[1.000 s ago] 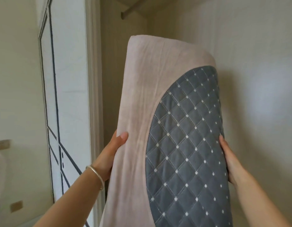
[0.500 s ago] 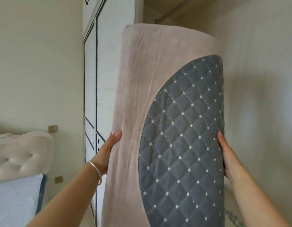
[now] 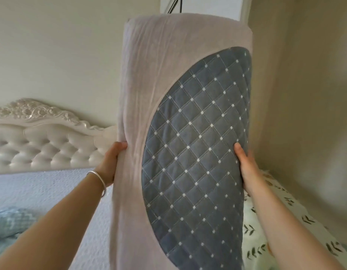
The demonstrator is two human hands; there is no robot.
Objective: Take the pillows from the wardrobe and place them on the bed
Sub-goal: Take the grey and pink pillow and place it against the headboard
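Upright, the pillow (image 3: 180,133) is held up above the bed (image 3: 44,190), near its tufted headboard (image 3: 42,145); left hand (image 3: 110,164) and right hand (image 3: 248,170) clasp its opposite sides.

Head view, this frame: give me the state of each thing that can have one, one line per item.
pillow: held upright in the air, clear of the bed, gripped on both sides.
left hand: closed on the pillow's pink edge, bangle on the wrist.
right hand: pressed flat against the pillow's quilted grey side.
bed: no pillow laid on its visible part yet; blue fabric bunched at its left.
headboard: upright against the wall.
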